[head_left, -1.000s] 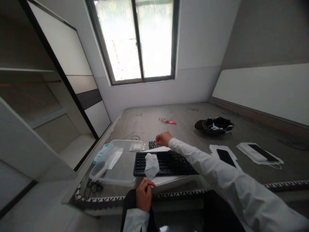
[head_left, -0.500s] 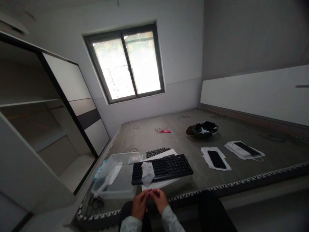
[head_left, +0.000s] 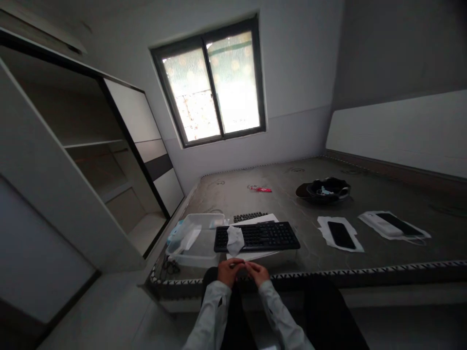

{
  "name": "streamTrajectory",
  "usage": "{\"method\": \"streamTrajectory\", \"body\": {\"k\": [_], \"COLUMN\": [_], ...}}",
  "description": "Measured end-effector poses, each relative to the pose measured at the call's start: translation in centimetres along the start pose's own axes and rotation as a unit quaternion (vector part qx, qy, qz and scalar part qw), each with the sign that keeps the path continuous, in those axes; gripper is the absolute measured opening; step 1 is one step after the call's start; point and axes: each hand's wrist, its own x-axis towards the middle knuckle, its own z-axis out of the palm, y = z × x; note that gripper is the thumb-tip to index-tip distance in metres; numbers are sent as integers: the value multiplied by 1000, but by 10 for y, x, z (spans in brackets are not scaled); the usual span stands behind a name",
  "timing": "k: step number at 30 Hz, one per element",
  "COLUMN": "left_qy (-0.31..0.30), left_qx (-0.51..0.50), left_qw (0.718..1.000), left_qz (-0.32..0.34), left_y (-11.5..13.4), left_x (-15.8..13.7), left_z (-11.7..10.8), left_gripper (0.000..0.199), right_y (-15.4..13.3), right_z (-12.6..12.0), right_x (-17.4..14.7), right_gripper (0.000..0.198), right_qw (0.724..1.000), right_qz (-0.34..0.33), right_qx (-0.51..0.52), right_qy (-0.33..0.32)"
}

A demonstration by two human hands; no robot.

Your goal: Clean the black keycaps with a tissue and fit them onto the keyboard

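My left hand [head_left: 229, 272] and my right hand [head_left: 258, 273] meet at the fingertips over my lap, just off the front edge of the bed. Both are closed in a pinch; whatever may be between the fingers is too small to see. Right beyond them lies a black keyboard [head_left: 270, 236], resting on white sheets. A crumpled white tissue [head_left: 235, 240] covers part of its left side. Behind the keyboard, a row of loose dark keys or a second small keyboard [head_left: 250, 217] shows partly.
Left of the keyboard stands a clear plastic box [head_left: 204, 252], with a black cable [head_left: 168, 266] near its corner. To the right lie a phone [head_left: 341, 235] on white paper and a second dark phone-like slab [head_left: 397, 223]. Farther back are a black cap [head_left: 310, 192] and a red packet [head_left: 263, 190].
The camera view has shifted left and tilted down, so more of my sleeves shows. My hands stay together at the fingertips; the objects on the bed keep their places.
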Motion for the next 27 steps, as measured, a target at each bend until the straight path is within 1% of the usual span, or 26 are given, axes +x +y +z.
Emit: {"method": "streamTrajectory", "body": {"k": [4,7,10,14,18,23,27], "left_qy": [60,118,159,173,182,171,169], "left_qx": [31,50,61,76,91,107,109], "left_qw": [998,991,985,981,978,979,979], "left_qz": [15,26,40,47,38,41,42], "left_y": [3,3,-6,-28,-44,-45,-39], "left_x": [5,14,25,35,38,39,37], "left_z": [0,-5,-13,-21,-19,-17,-25], "left_gripper": [24,27,29,18,16,17,14], "right_y": [5,8,12,11,3,-13,-25], "right_z": [-5,-6,-2,10,30,61,80], "right_x": [1,3,6,14,32,63,77], "right_gripper": [55,52,46,34,25,30,26], "right_qw": [1000,999,996,984,966,947,935], "right_qz": [1,-7,-27,-70,-116,-139,-136], "right_qx": [-11,-40,-84,-162,-230,-288,-328], "right_qy": [15,15,7,-2,5,22,12]}}
